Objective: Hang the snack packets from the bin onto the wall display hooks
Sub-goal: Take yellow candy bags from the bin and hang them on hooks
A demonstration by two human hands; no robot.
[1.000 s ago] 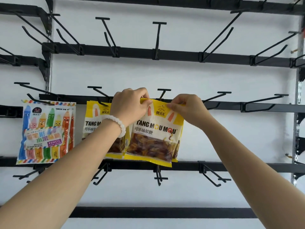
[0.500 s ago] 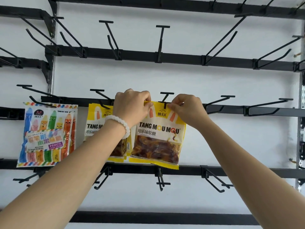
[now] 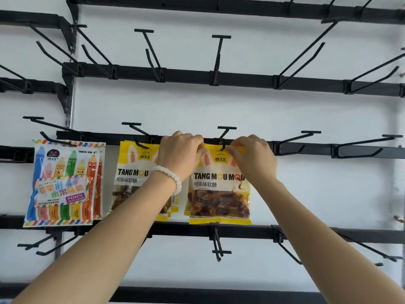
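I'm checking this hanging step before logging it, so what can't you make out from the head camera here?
- Hang hole of the yellow packet on the hook: both hands cover its top edge.
- Neighbouring yellow packets: left hand and forearm hide their right side.
- Right hand grip: fingertips face away.
- Bin: out of frame.
- Small print on pencil candy packets: too small.
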